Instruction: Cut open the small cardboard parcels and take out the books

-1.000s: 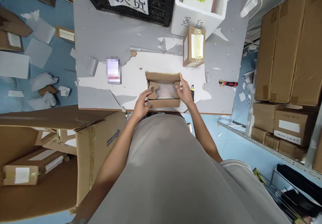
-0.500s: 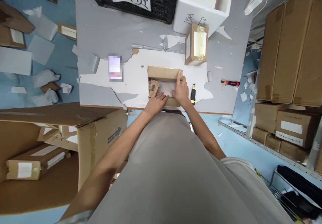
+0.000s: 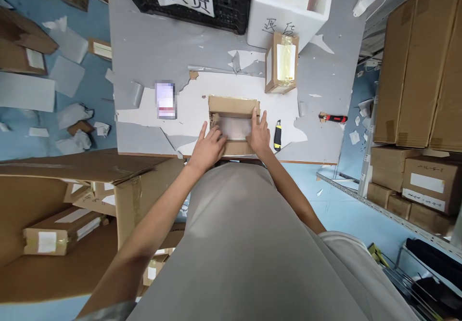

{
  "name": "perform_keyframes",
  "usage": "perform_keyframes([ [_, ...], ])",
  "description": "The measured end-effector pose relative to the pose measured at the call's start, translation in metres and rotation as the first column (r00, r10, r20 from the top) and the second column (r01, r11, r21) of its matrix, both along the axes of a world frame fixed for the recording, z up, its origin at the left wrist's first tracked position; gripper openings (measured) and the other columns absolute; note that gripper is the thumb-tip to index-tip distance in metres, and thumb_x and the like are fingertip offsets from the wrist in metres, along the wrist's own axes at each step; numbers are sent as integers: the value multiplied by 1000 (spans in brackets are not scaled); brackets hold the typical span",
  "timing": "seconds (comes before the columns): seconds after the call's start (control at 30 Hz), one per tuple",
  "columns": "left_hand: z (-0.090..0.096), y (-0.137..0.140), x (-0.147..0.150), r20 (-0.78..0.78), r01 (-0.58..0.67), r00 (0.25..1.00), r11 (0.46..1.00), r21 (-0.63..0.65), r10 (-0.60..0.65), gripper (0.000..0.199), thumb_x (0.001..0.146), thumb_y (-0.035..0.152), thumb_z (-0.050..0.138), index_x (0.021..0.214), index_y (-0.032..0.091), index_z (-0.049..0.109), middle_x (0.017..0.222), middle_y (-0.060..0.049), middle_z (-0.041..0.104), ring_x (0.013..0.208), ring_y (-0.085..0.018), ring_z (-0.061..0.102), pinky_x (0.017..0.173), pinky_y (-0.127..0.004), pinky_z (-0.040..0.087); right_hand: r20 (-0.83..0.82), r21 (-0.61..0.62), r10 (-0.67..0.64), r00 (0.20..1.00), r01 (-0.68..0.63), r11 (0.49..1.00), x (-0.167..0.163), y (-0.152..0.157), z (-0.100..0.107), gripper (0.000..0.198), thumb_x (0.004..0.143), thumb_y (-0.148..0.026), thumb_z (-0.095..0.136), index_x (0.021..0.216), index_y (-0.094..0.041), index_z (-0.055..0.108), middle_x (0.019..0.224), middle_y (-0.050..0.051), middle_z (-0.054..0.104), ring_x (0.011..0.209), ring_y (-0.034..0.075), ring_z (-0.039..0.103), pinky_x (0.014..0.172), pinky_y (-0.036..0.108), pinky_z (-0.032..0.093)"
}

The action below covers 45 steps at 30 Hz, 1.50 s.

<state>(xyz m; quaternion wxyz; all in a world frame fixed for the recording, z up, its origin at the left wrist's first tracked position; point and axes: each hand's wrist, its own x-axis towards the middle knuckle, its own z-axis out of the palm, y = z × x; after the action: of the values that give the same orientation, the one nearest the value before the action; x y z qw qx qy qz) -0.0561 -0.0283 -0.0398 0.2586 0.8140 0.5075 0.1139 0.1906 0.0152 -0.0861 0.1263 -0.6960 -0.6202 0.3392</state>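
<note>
Our left hand (image 3: 207, 149) lies over the left end of an open cardboard box (image 3: 234, 106), at eight o'clock from its centre, with fingers spread and the inner ones bent over the edge. Our right hand (image 3: 259, 137) sits at four o'clock, its fingers unclenched and pointing up along the right end. We cannot tell whether either hand pinches the cardboard or only rests against it. The box lies near the front edge of the grey worktable (image 3: 144, 46), its far panel raised at twelve o'clock. Something pale covers the bottom; we cannot make out what.

We judge the step in hand to be working the box's two ends. The next move, as we read it, calls for even pressure from both sides, with fingertips kept clear of the folds.

At three o'clock, just beyond our right hand, lies a yellow-and-black utility knife (image 3: 277, 135), and farther out a red-and-black cutter (image 3: 335, 118). A taped carton (image 3: 282, 66) stands at one o'clock, before a white foam bin (image 3: 288, 20). A black plastic crate (image 3: 231, 3) is at eleven, a blurred phone-like rectangle (image 3: 166, 99) at ten, a large carton (image 3: 144, 191) at eight.
</note>
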Motion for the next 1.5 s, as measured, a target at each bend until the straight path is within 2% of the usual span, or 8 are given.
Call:
perform_keyframes([
  [0.2, -4, -1, -33, 31, -195, 980, 980, 27, 194, 36, 111, 28, 54, 132, 27, 83, 122, -14, 78, 148, -40, 64, 145, -81, 25, 37, -33, 59, 998, -58, 998, 7, -4, 11, 103, 97, -23, 65, 191, -18, 23, 194, 28, 23, 160, 52, 53, 123, 74, 55],
  [0.4, -8, 6, -23, -41, -216, 976, 976, -1, 216, 33, 113, 21, 51, 124, 24, 82, 129, -20, 78, 134, -42, 65, 123, -70, 48, -102, 26, 79, 992, -76, 997, 54, -19, 31, 78, 111, -29, 40, 188, -21, 30, 177, 22, 54, 151, 36, 64, 127, 58, 57],
  [0.53, -10, 9, -2, -93, -142, 986, 990, -20, 140, 39, 111, 13, 47, 131, 22, 80, 127, -20, 80, 127, -41, 65, 114, -64, 51, -141, 17, -37, 989, 40, 999, 62, -25, 30, 70, 115, -31, 35, 184, -21, 31, 173, 23, 57, 130, 31, 74, 120, 55, 59],
  [0.73, -4, 21, 43, -175, 11, 984, 991, -136, -35, 39, 109, 6, 46, 122, 14, 82, 121, -25, 83, 120, -41, 74, 107, -57, 55, -147, 66, -113, 983, 124, 990, 49, -33, 28, 49, 118, -34, 35, 163, -25, 53, 160, 19, 63, 132, 28, 72, 121, 48, 58],
  [0.93, -16, 61, 81, -345, 110, 913, 946, -306, -218, 35, 102, 4, 56, 117, 6, 87, 115, -32, 84, 116, -43, 81, 101, -54, 58, -110, 123, -81, 991, 94, 988, 48, -37, 20, 40, 119, -29, 32, 139, -27, 66, 142, 15, 71, 138, 27, 67, 123, 43, 57],
  [1.23, -31, 83, 85, -360, 231, 857, 900, -369, -368, 34, 96, 5, 61, 112, 9, 90, 111, -29, 87, 118, -41, 83, 104, -51, 58, -144, 86, -88, 986, 101, 991, 45, -37, 17, 38, 109, -18, 38, 130, -26, 68, 140, 15, 74, 133, 27, 69, 122, 43, 57],
  [1.43, -18, 81, 89, -370, 236, 851, 900, -366, -373, 48, 102, 3, 57, 146, 6, 76, 119, -31, 85, 121, -40, 82, 102, -49, 57, -99, 132, -27, 995, 40, 990, 48, -39, 11, 38, 108, -14, 39, 126, -24, 72, 139, 14, 74, 121, 25, 74, 108, 37, 60],
  [1.5, -18, 81, 89, -358, 249, 856, 904, -347, -373, 46, 104, 2, 55, 145, 6, 76, 121, -30, 84, 123, -38, 80, 103, -47, 55, -80, 151, -10, 997, 22, 988, 48, -39, 7, 37, 108, -13, 42, 124, -23, 74, 140, 14, 74, 117, 25, 75, 105, 36, 60],
])
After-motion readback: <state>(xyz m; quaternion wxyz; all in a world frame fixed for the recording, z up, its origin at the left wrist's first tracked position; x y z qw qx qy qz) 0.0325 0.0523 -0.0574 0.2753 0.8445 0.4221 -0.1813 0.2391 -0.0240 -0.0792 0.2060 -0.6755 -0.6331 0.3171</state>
